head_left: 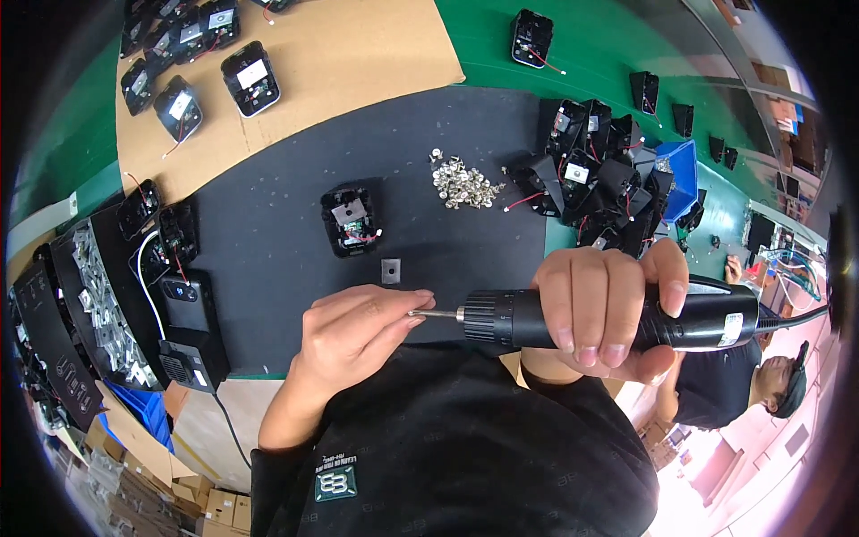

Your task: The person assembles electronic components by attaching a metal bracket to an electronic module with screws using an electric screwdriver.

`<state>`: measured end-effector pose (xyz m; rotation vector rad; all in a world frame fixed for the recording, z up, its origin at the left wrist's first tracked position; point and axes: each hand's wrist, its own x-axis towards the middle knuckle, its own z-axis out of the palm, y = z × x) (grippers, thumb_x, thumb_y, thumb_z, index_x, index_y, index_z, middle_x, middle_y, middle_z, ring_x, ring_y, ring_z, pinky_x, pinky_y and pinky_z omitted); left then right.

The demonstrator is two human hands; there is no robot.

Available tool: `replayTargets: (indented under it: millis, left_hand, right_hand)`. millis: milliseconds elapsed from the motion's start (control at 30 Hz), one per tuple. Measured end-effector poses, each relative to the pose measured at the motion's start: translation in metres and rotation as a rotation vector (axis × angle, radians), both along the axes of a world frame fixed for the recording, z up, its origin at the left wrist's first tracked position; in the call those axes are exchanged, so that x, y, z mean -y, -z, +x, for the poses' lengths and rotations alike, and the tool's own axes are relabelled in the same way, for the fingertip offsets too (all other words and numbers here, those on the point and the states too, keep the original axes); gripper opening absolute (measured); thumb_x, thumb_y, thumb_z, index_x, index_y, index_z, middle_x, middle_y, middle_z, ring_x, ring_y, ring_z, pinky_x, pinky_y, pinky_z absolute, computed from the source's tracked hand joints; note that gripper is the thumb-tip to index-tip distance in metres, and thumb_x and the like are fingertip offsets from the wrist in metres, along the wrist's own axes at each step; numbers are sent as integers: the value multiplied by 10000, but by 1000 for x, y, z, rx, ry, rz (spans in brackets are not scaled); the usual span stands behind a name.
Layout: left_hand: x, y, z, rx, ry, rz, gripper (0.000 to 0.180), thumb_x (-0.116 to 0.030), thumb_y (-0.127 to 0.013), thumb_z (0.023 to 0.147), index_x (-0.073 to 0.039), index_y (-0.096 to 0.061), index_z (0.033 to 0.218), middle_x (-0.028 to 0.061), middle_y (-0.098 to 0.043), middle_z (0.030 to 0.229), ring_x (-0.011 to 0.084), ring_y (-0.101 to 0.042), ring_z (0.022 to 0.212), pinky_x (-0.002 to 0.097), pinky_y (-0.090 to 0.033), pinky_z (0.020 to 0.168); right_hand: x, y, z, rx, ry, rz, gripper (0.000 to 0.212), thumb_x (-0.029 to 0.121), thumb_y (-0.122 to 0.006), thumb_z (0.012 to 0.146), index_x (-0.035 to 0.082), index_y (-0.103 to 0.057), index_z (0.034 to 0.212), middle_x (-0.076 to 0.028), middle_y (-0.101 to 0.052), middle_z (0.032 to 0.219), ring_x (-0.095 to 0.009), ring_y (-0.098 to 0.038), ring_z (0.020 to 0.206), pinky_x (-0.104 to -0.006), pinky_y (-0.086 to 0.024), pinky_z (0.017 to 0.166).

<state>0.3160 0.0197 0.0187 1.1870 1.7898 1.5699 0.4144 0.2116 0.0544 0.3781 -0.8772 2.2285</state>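
My right hand (604, 309) wraps around a black electric screwdriver (514, 319), held level with its metal bit pointing left. The fingers of my left hand (353, 333) are pinched together right at the bit's tip; whatever small piece they hold is too hidden to name. Beyond my hands, an open black plastic housing (338, 234) lies on the dark mat, with a metal plate, a small green circuit board and a red wire inside. A small square metal plate with a hole (391, 271) rests between that housing and my left hand.
A pile of small screws (463, 185) sits on the dark mat (268, 224). Many black housings (608, 170) are heaped at right beside a blue bin (680, 179); more (250, 80) lie on cardboard at far left. Metal plates (103, 304) fill a left tray. Another person (725, 389) is at right.
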Motion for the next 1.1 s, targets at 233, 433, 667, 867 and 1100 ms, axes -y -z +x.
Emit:
replayTargets:
  millis: [233, 433, 667, 867, 1100]
  left_hand:
    - [-1, -2, -5, -123, 43, -31, 241, 34, -740, 730, 51, -676, 962, 152, -716, 912, 273, -709, 753, 331, -580, 671]
    - [1, -1, -4, -161, -22, -56, 228, 21, -759, 720, 43, -679, 932, 139, -718, 888, 264, -710, 740, 335, -583, 664]
    - [2, 4, -7, -247, -85, -62, 244, 22, -768, 704, 48, -681, 931, 136, -720, 845, 258, -715, 725, 328, -583, 646]
    - [0, 6, -15, -393, -148, -51, 426, -65, -809, 677, 5, -663, 1071, 171, -694, 985, 283, -686, 833, 346, -559, 711]
    - [8, 26, -49, -477, -132, -335, 923, -189, -874, 517, -106, -492, 1353, 163, -488, 1380, 376, -451, 1265, 467, -368, 1023]
  right_hand:
    - [-4, 3, -4, 27, -54, -4, 383, 296, -687, 898, 150, -386, 1084, -2, -586, 715, -148, -587, 612, -289, -485, 583]
    - [0, -1, -9, 144, -57, 12, 352, 234, -720, 872, 164, -440, 1074, 14, -606, 721, -100, -590, 606, -245, -480, 556]
    - [7, 3, -14, 142, 1, 27, 361, 248, -719, 875, 161, -435, 1079, 15, -596, 710, -98, -578, 594, -244, -470, 552]
    - [6, 7, -15, 197, -12, 43, 346, 275, -692, 888, 160, -430, 1082, 13, -583, 723, -98, -563, 609, -261, -457, 588]
    - [8, 16, -24, 176, 31, 139, 325, 287, -655, 900, 161, -408, 1069, 6, -552, 772, -110, -532, 658, -281, -433, 639]
